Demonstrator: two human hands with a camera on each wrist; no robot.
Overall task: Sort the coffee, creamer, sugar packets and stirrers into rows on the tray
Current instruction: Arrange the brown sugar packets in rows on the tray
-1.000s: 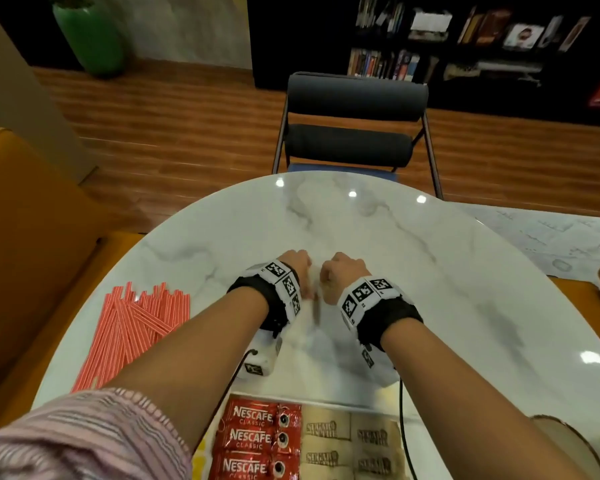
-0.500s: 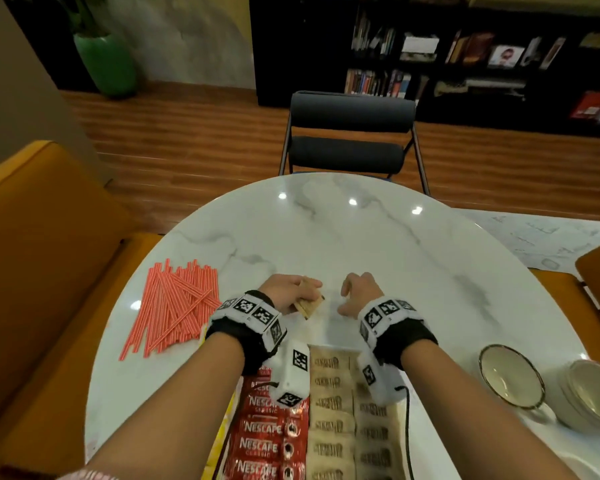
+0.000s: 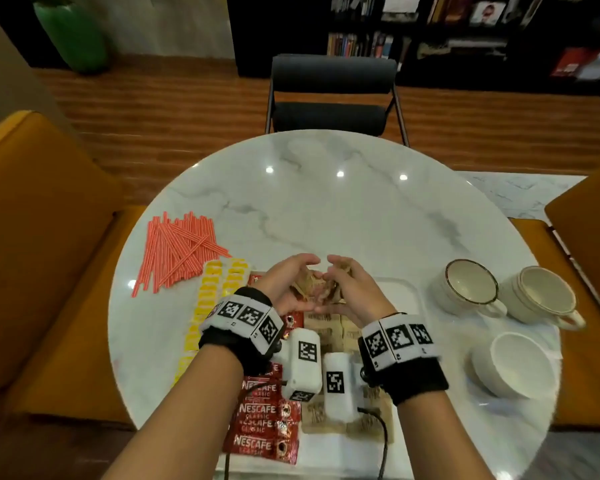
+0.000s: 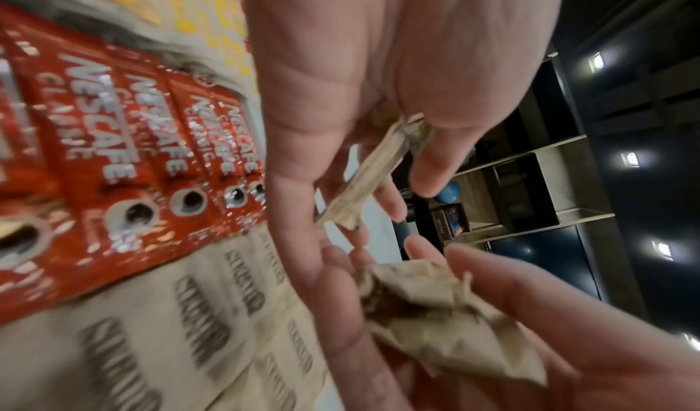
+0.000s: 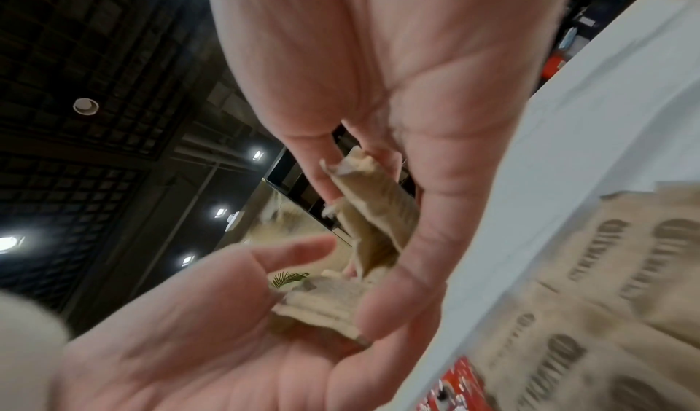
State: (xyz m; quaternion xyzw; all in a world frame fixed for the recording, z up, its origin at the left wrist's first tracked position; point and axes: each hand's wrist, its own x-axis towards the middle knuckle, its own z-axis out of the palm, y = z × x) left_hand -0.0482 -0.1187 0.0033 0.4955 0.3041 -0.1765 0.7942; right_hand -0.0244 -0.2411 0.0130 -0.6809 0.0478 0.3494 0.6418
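Cupping brown sugar packets [image 3: 307, 289] at frame centre, the left hand [image 3: 284, 285] and right hand [image 3: 347, 289] face each other, fingers [image 4: 428, 166] loosely curled round crumpled paper above the tray [image 3: 404, 292]. The packets look light, soft and easily creased; they are best pinched flat by their edges. Below the hands lie sugar rows [image 3: 329, 327], red coffee [image 3: 257, 410] and yellow creamer [image 3: 205, 306]. Stirrers [image 3: 177, 251] lie loose at left on the glossy marble surface [image 3: 326, 209]; cups [image 3: 468, 285] stand at right. A chair [image 3: 333, 91], wood floor and bookshelves lie beyond.
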